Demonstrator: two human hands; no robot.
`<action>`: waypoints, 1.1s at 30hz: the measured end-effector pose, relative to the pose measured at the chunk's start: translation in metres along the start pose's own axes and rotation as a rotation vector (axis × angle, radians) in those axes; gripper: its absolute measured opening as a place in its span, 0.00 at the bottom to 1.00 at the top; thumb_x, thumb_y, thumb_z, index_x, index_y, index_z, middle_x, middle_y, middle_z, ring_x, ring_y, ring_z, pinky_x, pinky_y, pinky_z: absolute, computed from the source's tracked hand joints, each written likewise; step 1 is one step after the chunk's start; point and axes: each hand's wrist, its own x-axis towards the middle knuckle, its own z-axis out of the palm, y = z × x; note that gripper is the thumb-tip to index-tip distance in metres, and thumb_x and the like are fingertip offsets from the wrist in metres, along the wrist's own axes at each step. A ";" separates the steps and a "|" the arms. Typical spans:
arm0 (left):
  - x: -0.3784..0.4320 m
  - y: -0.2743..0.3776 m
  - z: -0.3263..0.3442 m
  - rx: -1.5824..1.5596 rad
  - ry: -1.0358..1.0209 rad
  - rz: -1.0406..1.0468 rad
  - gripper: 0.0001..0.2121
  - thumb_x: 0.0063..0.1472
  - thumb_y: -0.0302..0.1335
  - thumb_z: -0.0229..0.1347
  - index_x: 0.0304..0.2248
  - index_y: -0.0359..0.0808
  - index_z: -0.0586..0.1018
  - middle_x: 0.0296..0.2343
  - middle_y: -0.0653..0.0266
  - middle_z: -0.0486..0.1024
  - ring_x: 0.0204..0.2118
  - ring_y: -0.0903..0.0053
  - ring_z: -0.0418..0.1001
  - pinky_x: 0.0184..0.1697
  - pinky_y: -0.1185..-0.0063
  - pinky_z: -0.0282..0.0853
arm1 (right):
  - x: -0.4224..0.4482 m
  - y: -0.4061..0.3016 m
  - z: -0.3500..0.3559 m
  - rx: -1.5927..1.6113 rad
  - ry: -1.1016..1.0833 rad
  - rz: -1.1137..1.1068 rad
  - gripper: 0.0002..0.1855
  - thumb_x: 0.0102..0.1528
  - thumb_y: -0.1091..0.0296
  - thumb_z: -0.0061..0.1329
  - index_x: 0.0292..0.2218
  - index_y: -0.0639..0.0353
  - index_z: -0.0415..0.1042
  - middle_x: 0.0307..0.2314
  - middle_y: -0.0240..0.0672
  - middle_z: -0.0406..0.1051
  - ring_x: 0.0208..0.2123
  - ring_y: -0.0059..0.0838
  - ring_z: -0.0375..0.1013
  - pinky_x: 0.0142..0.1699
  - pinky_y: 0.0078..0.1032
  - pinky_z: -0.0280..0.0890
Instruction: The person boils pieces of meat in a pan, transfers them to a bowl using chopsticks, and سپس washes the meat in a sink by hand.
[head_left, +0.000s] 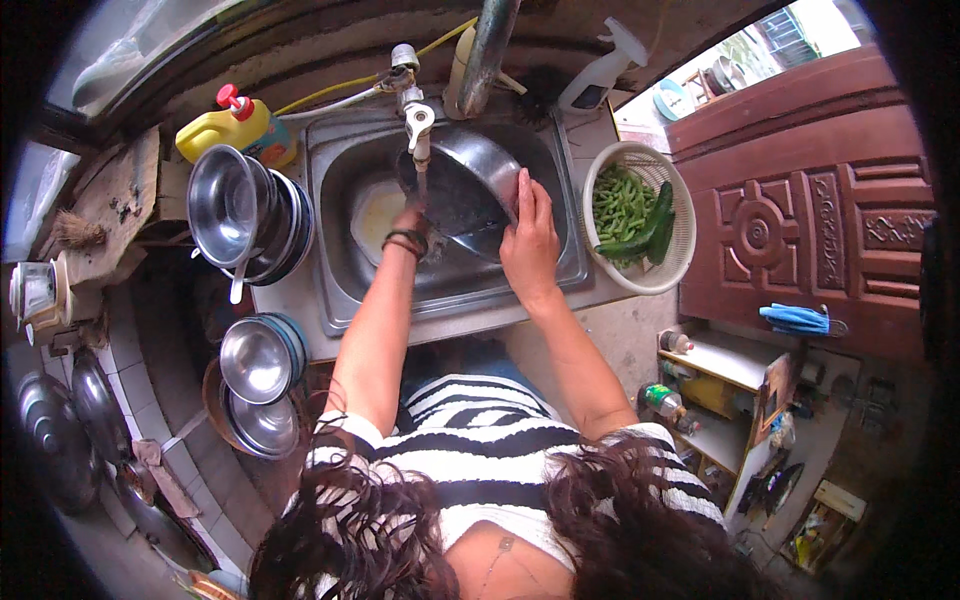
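A large metal pan (480, 161) with a dark inside is tilted on its side in the stainless steel sink (341, 289). My right hand (531, 244) grips its right rim, thumb and fingers on either side of the wall. Below the white-handled tap (420, 124), my left hand (411, 223) is at the pan's left part, blurred, with a dark band at the wrist. Its fingers are mostly hidden, so whether it holds anything is unclear. A pale, yellowish round dish (371, 217) lies on the sink floor, partly behind the left hand. Water splashes beneath the tap.
Stacked metal bowls (221, 206) stand left of the sink, more bowls (256, 360) below them. A yellow detergent bottle (232, 127) is behind. Right of the sink is a white basket (679, 259) of green beans and cucumbers; a spray bottle (600, 71) stands behind. A reddish-brown door (795, 225) is farther right.
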 end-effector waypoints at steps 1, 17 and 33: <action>-0.001 0.020 0.007 0.090 0.063 0.077 0.12 0.51 0.37 0.54 0.29 0.37 0.74 0.22 0.69 0.69 0.24 0.78 0.64 0.26 0.78 0.58 | -0.003 0.000 -0.002 -0.048 -0.009 -0.017 0.40 0.41 0.84 0.42 0.56 0.54 0.47 0.45 0.46 0.57 0.46 0.47 0.60 0.46 0.33 0.61; -0.229 0.065 -0.002 0.932 -0.114 0.002 0.13 0.52 0.30 0.46 0.36 0.31 0.69 0.31 0.58 0.73 0.29 0.72 0.74 0.33 0.73 0.71 | -0.013 0.131 0.110 0.520 -0.618 0.635 0.28 0.49 0.50 0.46 0.41 0.69 0.67 0.34 0.53 0.69 0.39 0.46 0.69 0.43 0.35 0.62; -0.294 0.020 0.055 1.584 0.776 1.474 0.27 0.49 0.21 0.46 0.51 0.33 0.60 0.50 0.52 0.60 0.51 0.59 0.60 0.51 0.70 0.57 | 0.128 -0.057 -0.017 0.036 -0.175 -0.822 0.08 0.41 0.65 0.47 0.25 0.55 0.74 0.24 0.36 0.72 0.38 0.35 0.70 0.38 0.30 0.66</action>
